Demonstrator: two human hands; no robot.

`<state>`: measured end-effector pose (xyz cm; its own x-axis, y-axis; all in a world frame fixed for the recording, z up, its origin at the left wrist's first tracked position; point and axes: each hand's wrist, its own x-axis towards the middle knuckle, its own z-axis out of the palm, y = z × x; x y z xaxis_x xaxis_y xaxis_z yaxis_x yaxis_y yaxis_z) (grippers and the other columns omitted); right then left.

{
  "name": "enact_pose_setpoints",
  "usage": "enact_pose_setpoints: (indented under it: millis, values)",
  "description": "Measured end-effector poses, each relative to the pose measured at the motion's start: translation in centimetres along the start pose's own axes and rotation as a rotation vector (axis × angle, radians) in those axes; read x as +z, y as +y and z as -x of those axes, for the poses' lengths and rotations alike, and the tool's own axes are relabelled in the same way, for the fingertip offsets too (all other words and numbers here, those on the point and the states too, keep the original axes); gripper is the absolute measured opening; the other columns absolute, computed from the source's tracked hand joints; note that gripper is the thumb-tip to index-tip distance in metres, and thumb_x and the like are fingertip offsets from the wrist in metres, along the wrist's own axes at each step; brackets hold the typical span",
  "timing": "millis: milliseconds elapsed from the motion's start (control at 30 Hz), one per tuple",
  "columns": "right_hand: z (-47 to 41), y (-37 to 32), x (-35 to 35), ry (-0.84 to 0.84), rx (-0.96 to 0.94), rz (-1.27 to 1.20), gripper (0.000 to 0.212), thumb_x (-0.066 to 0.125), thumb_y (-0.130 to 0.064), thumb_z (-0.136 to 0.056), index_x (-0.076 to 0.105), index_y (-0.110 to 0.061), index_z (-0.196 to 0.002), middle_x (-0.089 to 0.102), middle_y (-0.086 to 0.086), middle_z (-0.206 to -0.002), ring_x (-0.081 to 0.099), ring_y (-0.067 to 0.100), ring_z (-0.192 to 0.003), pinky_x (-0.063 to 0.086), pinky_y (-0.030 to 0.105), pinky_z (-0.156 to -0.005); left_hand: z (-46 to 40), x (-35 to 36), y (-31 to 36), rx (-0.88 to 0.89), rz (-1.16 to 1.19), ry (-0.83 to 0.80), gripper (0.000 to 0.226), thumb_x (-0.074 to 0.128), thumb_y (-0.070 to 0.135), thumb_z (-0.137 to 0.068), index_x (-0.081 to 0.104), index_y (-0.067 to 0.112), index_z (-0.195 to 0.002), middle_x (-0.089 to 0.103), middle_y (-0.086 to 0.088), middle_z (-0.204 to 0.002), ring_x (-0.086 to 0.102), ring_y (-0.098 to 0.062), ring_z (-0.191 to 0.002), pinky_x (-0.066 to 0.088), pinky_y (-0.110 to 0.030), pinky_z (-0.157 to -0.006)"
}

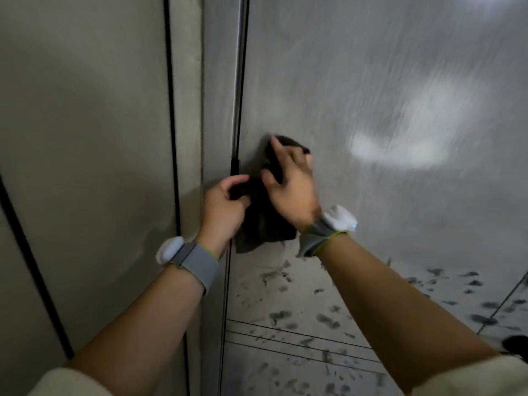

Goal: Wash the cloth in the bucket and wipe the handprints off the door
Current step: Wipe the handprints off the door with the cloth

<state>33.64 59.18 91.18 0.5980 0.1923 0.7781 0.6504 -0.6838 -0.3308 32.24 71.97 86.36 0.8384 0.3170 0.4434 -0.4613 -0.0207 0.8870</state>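
A dark cloth [264, 227] hangs against the brushed-metal door [385, 95], close to the door's left edge. My right hand [288, 181] lies flat over the cloth's upper part and presses it to the metal, fingers spread. My left hand [225, 201] pinches the cloth's left side between thumb and fingers. Dark smudged handprints [328, 318] cover the lower part of the door below the cloth. The upper door shows streaks and a bright reflection. No bucket is in view.
A vertical door seam [238, 110] with a dark gap runs just left of the cloth. Beige wall panels [85, 138] with black joints stand further left. A small dark object [515, 342] shows at the lower right edge.
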Motion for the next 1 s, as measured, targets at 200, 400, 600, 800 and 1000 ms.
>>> enact_pose_setpoints:
  millis: [200,400,600,800,1000]
  values:
    - [2.3,3.6,3.4,0.036,-0.284,0.391,0.060,0.058,-0.036,-0.086,0.045,-0.017,-0.141,0.043,0.010,-0.145,0.033,0.029,-0.126,0.031,0.041,-0.100,0.4,-2.7,-4.3,0.082,-0.410,0.015,0.043,0.060,-0.012,-0.075,0.067,0.023,-0.100,0.067,-0.010,-0.103,0.064,-0.020,-0.093,0.052,-0.032,-0.086]
    - [1.2,4.5,2.0,-0.214,-0.651,0.369,0.065,0.062,-0.013,-0.073,0.050,-0.011,-0.137,0.052,0.010,-0.138,0.047,0.031,-0.118,0.040,0.043,-0.091,1.3,-4.0,-5.5,0.120,-0.474,0.044,0.047,0.057,-0.010,-0.075,0.064,0.030,-0.097,0.063,-0.003,-0.098,0.064,-0.017,-0.090,0.052,-0.031,-0.085]
    - [-2.8,2.1,2.8,0.130,-0.361,0.289,0.054,0.055,-0.025,-0.085,0.048,-0.009,-0.137,0.051,0.012,-0.138,0.051,0.036,-0.116,0.037,0.047,-0.096,1.6,-3.5,-5.6,0.224,-0.503,0.032,0.052,0.057,-0.007,-0.077,0.061,0.023,-0.119,0.056,0.000,-0.116,0.059,-0.020,-0.107,0.050,-0.032,-0.092]
    - [6.6,3.7,9.5,-0.180,-0.351,0.189,0.051,0.072,-0.006,-0.065,0.062,0.005,-0.113,0.060,0.027,-0.120,0.060,0.049,-0.097,0.047,0.057,-0.088,2.8,-4.8,-7.4,0.037,-0.412,0.056,0.055,0.055,-0.010,-0.076,0.060,0.033,-0.110,0.067,0.002,-0.099,0.064,-0.012,-0.091,0.052,-0.027,-0.085]
    - [3.0,3.1,6.1,-0.051,-0.310,0.158,0.047,0.055,-0.012,-0.077,0.053,-0.004,-0.124,0.057,0.019,-0.128,0.055,0.043,-0.111,0.044,0.055,-0.095,3.1,-5.4,-7.9,0.027,-0.376,0.049,0.053,0.055,-0.009,-0.078,0.057,0.037,-0.106,0.065,0.003,-0.097,0.064,-0.017,-0.091,0.051,-0.028,-0.083]
